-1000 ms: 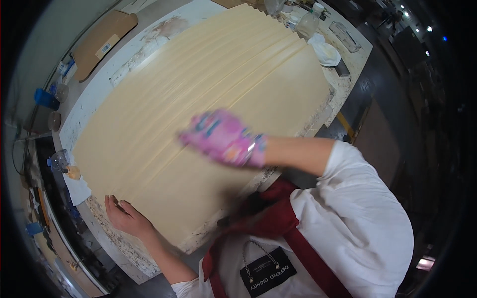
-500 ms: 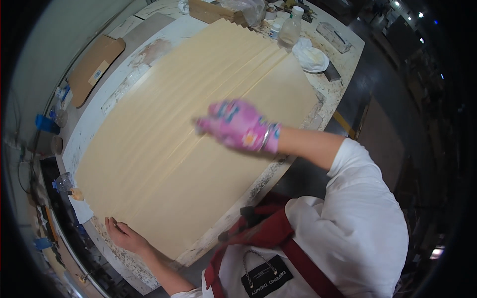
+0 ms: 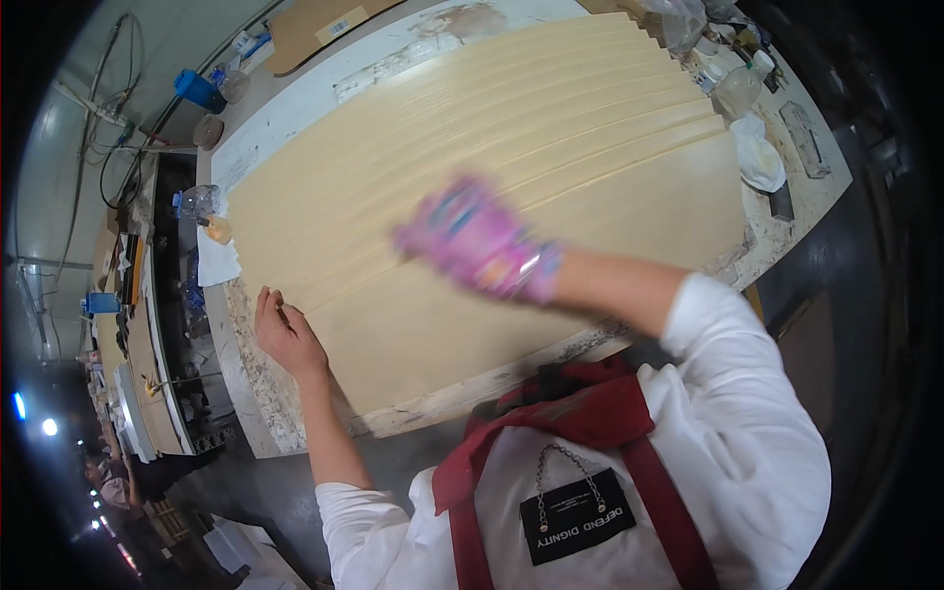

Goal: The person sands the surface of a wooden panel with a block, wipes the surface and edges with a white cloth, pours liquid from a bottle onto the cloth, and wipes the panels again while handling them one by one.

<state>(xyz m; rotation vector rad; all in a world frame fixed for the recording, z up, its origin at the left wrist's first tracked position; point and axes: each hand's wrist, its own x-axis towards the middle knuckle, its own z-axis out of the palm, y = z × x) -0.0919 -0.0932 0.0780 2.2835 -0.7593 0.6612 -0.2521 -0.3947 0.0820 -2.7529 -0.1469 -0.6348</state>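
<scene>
A fanned stack of thin, pale cream sheets (image 3: pixel 472 197) covers most of the worktable, its edges stepped in long parallel lines. My right hand (image 3: pixel 472 236), in a pink flowered glove, is over the middle of the stack, near one of the stepped edges. It is smeared by motion, so its fingers and anything in them cannot be made out. Bare, my left hand (image 3: pixel 291 336) is at the stack's near left corner with its fingers curled in. A dark gap shows between thumb and fingers; what they close on is hidden.
The worktable (image 3: pixel 265 418) has a stained rim. At the far right are a plastic bottle (image 3: pixel 739 90), a crumpled white cloth (image 3: pixel 757 157) and a grey block (image 3: pixel 804 140). Along the left are a blue cup (image 3: pixel 200 90) and a clear bottle (image 3: pixel 197 202); cardboard (image 3: pixel 320 34) lies at the back.
The view has swung left, so the table appears turned and shifted right. My right hand stays over the sheets, now more blurred. My left hand remains at the same corner.
</scene>
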